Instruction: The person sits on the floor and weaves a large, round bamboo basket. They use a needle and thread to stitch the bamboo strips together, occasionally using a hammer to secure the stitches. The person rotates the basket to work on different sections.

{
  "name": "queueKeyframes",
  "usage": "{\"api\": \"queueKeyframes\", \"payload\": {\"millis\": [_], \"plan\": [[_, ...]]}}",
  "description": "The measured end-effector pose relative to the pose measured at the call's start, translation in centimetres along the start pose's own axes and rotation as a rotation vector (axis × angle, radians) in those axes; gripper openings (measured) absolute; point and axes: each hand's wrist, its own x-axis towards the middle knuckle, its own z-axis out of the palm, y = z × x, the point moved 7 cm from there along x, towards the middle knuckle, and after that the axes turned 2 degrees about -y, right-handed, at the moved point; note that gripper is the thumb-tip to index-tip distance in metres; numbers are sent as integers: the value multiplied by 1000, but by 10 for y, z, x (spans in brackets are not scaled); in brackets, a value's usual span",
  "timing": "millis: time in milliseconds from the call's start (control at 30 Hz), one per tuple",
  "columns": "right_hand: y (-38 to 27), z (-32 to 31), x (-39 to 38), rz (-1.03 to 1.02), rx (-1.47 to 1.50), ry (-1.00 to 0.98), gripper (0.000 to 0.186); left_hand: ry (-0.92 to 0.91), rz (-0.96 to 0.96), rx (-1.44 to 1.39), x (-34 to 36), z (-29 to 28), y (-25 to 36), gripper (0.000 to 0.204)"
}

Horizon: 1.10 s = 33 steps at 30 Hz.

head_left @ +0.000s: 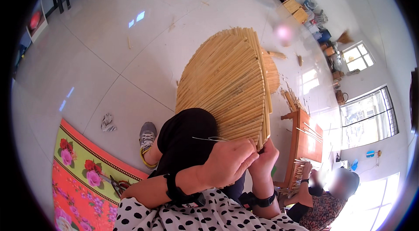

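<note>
I see both the left hand and right hand pinch the lower corner of the reed panel, just beside the knee; if this pinch loosens, I think reeds could slip or the thread tangle. The knee crowds the work; scissors lie leftward, on flowered cloth.

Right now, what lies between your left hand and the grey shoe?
In the head view, the black-trousered knee lies between the left hand and the grey shoe.
</note>
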Motion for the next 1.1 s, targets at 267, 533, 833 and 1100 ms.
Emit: {"api": "queueKeyframes", "payload": {"millis": [267, 533, 833, 1100], "plan": [[-14, -1, 2, -125, -78, -23, 18, 3, 119, 64, 1, 3, 7, 17], [2, -8, 1, -59, -90, -99, 25, 6, 230, 115, -5, 9, 9, 18], [-3, -3, -3, 25, -4, -53, 18, 39, 242, 117, -12, 11, 7, 21], [-6, 0, -2, -26, -57, -31, 17, -30, 240, 185, -6, 10, 8, 25]]}}
